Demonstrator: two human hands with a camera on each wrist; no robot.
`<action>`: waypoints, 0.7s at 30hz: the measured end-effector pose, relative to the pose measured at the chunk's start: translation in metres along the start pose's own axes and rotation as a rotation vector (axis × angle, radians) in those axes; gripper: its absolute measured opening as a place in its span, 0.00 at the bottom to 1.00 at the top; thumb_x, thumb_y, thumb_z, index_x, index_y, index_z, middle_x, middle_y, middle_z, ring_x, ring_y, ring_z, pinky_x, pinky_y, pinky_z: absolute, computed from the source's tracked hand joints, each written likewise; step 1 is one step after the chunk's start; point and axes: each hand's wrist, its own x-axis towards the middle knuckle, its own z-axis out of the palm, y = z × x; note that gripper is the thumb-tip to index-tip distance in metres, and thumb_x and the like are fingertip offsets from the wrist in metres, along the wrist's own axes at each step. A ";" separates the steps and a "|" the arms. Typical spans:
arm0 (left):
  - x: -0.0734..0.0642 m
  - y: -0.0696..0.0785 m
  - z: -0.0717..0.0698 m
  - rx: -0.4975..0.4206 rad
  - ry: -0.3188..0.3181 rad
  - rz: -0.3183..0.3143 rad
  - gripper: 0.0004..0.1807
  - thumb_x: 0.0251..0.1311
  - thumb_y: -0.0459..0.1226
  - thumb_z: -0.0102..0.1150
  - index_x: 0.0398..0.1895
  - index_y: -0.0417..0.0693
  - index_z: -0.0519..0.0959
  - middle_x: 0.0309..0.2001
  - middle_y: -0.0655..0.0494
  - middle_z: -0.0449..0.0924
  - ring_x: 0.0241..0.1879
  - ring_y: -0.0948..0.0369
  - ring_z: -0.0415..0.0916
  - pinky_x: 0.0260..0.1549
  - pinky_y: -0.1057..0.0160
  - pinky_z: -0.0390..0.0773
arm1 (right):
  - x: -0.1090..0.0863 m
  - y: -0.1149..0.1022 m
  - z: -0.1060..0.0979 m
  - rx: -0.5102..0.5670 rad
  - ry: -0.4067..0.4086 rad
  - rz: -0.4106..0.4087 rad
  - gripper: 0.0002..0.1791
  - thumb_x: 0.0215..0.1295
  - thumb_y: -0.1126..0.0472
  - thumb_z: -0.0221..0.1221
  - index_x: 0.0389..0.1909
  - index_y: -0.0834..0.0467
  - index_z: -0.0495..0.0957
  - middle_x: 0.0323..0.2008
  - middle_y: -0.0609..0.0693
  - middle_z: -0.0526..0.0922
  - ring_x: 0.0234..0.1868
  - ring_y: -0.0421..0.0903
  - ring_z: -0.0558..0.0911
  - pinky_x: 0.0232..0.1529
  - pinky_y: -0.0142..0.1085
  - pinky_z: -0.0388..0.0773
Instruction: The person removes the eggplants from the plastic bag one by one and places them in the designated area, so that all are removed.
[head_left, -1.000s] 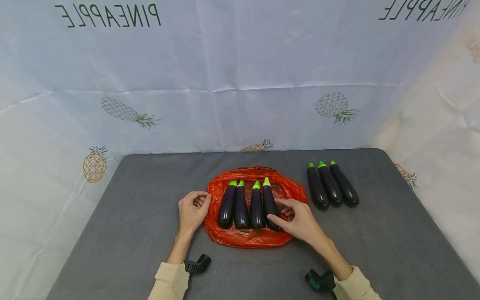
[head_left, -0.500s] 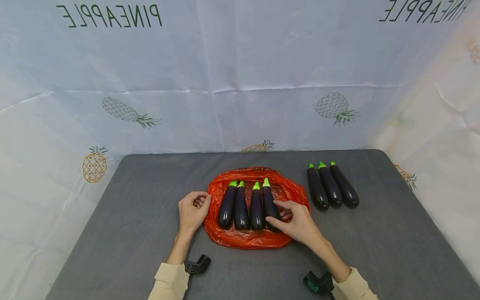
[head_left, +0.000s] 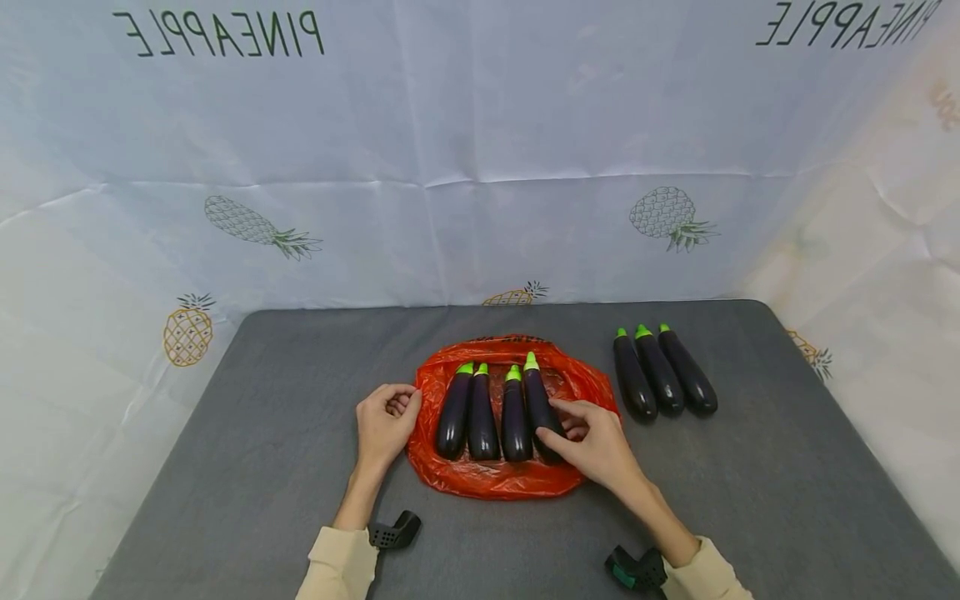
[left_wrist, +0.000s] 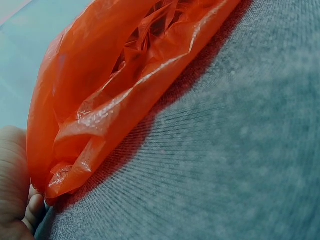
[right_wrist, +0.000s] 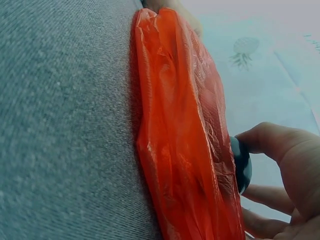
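Note at far left a yellow-outlined pineapple print (head_left: 188,337) on the white backdrop cloth (head_left: 480,108), beside a grey cloth-covered table (head_left: 292,392). Next, see a cream left sleeve (head_left: 341,560) and a black wrist device (head_left: 395,530). Find left hand (head_left: 386,423) with curled fingers, pinching the left rim of a red plastic bag (head_left: 495,483); observe the same contact in the left wrist view. Record bag as lying mid-table, mouth upward, with crumpled rim spread into a rough oval; dark print along far rim, too small to read. Count four inside, with green stem ends toward backdrop: first eggplant (head_left: 454,414), second eggplant (head_left: 483,416) close against it at the stem end, third eggplant (head_left: 514,419) just beside, fourth eggplant (head_left: 537,396) slightly tilted. Find right hand (head_left: 594,443) grasping fourth eggplant between thumb and fingers; see its dark rounded end beyond the red rim in the right wrist view. Below, note a second black device (head_left: 636,568) with green patch, then a right sleeve (head_left: 705,571). At right, outside bag, log three loose eggplants (head_left: 660,372), side by side on table.
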 end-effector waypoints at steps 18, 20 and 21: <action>0.001 0.003 0.000 0.015 -0.005 -0.008 0.03 0.56 0.29 0.72 0.27 0.42 0.87 0.22 0.51 0.81 0.21 0.70 0.73 0.22 0.78 0.72 | 0.000 0.000 -0.015 0.053 0.037 -0.012 0.27 0.59 0.58 0.73 0.60 0.59 0.83 0.52 0.60 0.87 0.34 0.38 0.86 0.36 0.28 0.83; 0.001 0.003 0.000 0.016 -0.005 -0.006 0.03 0.55 0.29 0.71 0.27 0.41 0.86 0.22 0.51 0.81 0.21 0.70 0.73 0.22 0.78 0.72 | 0.000 0.001 -0.017 0.056 0.049 -0.022 0.26 0.60 0.58 0.73 0.60 0.60 0.82 0.52 0.60 0.87 0.35 0.39 0.86 0.37 0.29 0.83; 0.001 0.003 0.000 0.017 -0.005 -0.005 0.03 0.55 0.29 0.71 0.27 0.41 0.86 0.22 0.51 0.81 0.21 0.70 0.73 0.22 0.79 0.72 | 0.000 0.002 -0.019 0.057 0.055 -0.026 0.26 0.60 0.59 0.73 0.60 0.60 0.82 0.52 0.61 0.87 0.35 0.39 0.86 0.37 0.29 0.83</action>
